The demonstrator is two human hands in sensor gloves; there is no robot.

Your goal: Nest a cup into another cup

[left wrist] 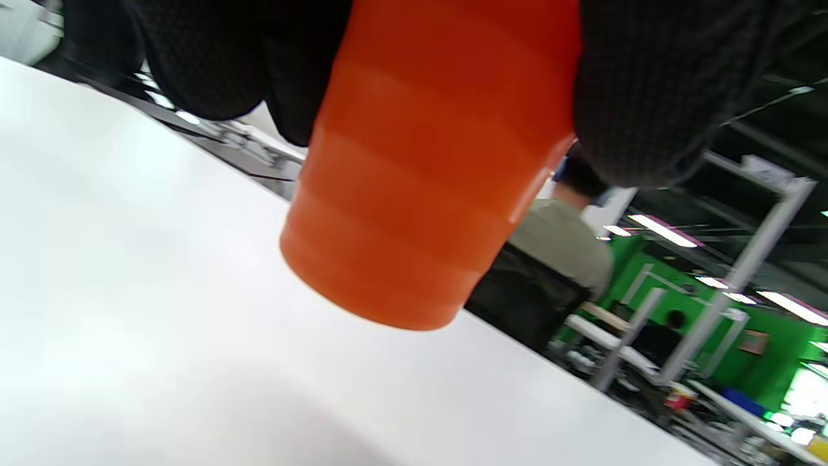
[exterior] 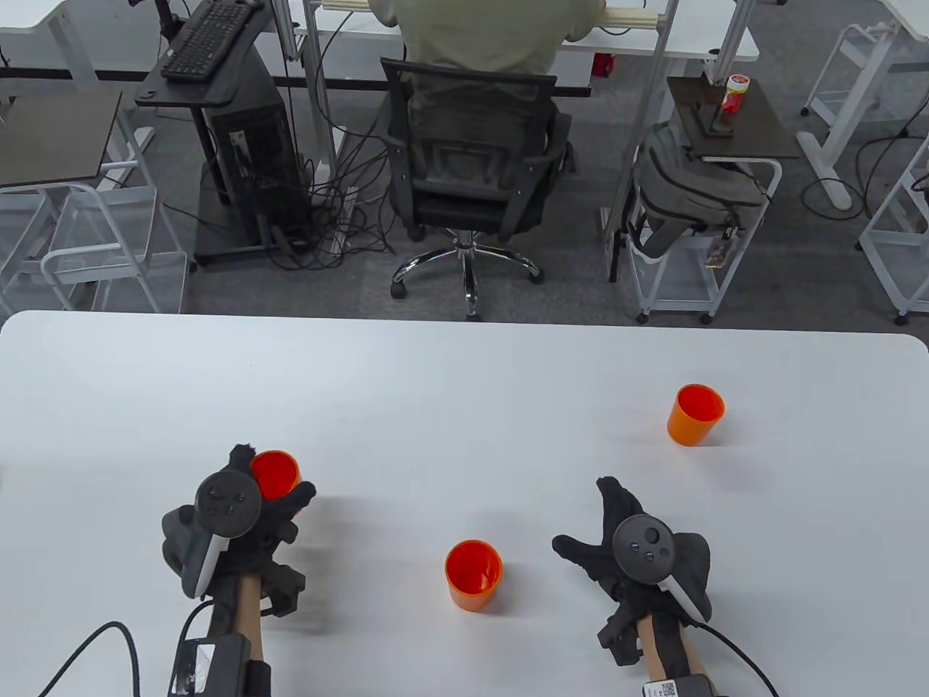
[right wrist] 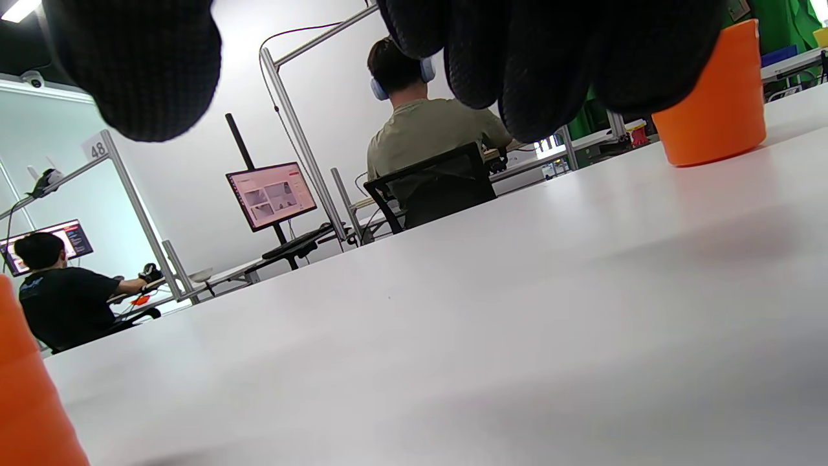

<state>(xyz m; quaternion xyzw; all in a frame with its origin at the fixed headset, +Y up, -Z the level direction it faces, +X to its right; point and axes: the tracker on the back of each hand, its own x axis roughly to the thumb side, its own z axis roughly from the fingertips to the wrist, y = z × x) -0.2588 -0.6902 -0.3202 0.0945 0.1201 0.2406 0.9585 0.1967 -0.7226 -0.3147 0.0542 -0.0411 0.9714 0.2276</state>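
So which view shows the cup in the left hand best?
The left wrist view: the held cup fills it, its base clear of the table, gloved fingers around it. The table view shows only its rim behind the left hand. The right wrist view misses it.

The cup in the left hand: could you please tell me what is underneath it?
Under the held cup the left wrist view shows only bare white table, with a gap below its base. The left hand covers its upper wall.
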